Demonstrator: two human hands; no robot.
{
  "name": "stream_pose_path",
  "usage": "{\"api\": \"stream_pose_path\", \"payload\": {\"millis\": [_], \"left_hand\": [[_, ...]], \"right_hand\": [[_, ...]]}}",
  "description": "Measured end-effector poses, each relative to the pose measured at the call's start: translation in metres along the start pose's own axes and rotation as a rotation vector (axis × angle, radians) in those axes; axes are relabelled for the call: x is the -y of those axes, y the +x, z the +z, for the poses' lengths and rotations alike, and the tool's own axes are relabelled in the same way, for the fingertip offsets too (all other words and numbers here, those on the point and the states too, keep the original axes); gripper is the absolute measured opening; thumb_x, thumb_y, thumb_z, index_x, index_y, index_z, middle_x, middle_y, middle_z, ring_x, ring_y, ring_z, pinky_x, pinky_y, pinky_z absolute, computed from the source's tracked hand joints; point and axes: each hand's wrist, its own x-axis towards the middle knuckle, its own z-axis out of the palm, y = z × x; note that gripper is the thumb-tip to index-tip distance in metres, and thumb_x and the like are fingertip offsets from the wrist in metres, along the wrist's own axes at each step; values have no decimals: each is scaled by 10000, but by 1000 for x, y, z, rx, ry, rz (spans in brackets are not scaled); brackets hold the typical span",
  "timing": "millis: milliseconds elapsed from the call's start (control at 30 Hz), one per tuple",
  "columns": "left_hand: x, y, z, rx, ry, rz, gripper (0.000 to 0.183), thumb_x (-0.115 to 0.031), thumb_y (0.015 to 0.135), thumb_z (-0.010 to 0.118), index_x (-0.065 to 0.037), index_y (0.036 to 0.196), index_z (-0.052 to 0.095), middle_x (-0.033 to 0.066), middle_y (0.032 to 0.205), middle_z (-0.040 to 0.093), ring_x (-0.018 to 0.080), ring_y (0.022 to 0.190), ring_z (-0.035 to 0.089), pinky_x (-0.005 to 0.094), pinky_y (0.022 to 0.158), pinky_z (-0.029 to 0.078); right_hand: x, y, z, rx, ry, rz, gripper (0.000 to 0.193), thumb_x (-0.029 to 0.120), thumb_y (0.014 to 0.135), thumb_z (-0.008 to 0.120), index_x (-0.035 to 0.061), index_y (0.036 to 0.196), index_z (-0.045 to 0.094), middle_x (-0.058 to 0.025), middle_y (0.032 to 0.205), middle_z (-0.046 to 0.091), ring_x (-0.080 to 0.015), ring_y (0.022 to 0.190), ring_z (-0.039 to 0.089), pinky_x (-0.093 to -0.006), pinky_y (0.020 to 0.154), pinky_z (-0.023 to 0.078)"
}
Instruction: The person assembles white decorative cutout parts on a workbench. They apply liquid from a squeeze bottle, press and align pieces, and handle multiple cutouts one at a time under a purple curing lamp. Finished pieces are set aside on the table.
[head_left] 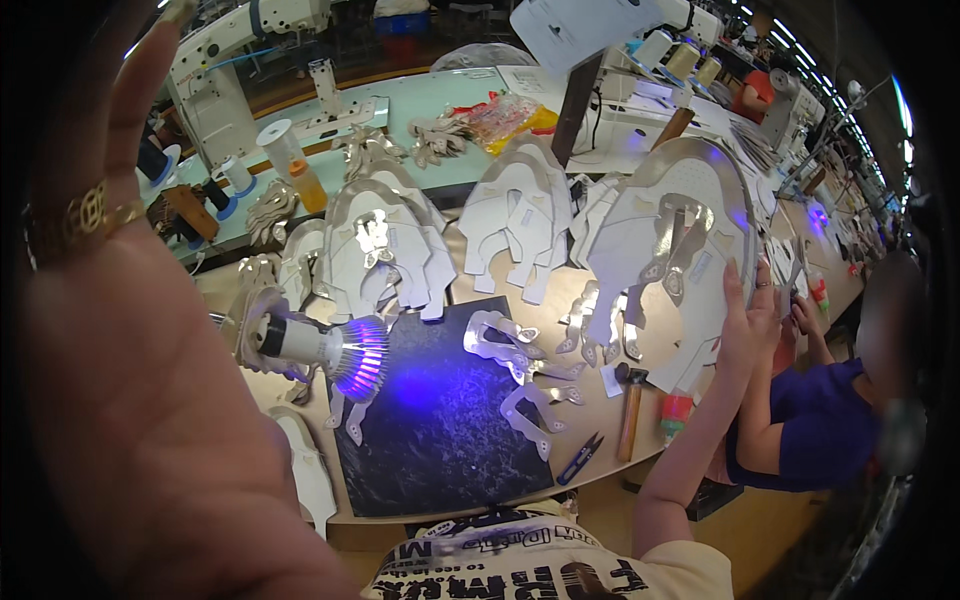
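Note:
My left hand is raised very close to the camera and fills the left side, with a gold ring on it. One finger stretches upward; the others are mostly hidden or outside the picture, and I see nothing held. On the right, my right hand grips the edge of a large white shoe upper piece with a silver rim, tilted above the table. Smaller silver shoe parts lie against its face. Below it, more silver cut pieces rest on the table.
A lamp casts violet light on a black mat. Several stacks of white uppers stand behind it. Thread snips, a hammer and a red-green bottle lie to the right, near a co-worker. Sewing machines stand beyond.

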Motion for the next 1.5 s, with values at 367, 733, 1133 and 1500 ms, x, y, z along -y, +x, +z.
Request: {"api": "stream_pose_path", "payload": {"millis": [367, 733, 1133, 1500], "left_hand": [[-5, 17, 24, 100, 186, 22, 912, -475, 858, 691, -59, 1527, 232, 305, 1476, 366, 433, 1290, 481, 523, 1102, 387], [-17, -168, -37, 1012, 337, 121, 660, -278, 764, 783, -88, 1336, 512, 219, 1338, 489, 384, 1190, 511, 516, 1044, 369], [-15, -281, -80, 1155, 482, -615, 430, -79, 795, 752, -90, 1210, 640, 191, 1377, 496, 359, 1213, 506, 444, 1019, 387], [-11, -303, -70, 1198, 522, -513, 435, -132, 781, 746, -98, 1201, 642, 198, 1385, 473, 383, 1278, 453, 496, 1053, 336]], "right_hand": [[10, 22, 71, 163, 202, -304, 221, 108, 953, 660, 14, 1144, 601, -15, 1010, 656, -47, 895, 573, -206, 781, 460], [-103, 33, 205, 322, 181, -58, 432, 267, 924, 685, -2, 1244, 574, -135, 991, 688, -194, 890, 653, -312, 788, 510], [-156, 62, 74, 630, -715, 118, 306, 266, 872, 687, 47, 1086, 684, -139, 893, 725, -290, 828, 706, -382, 769, 548], [-194, 15, 40, 675, -853, 146, 291, 207, 799, 767, 44, 1024, 682, -136, 922, 678, -292, 896, 673, -382, 804, 532]]}}
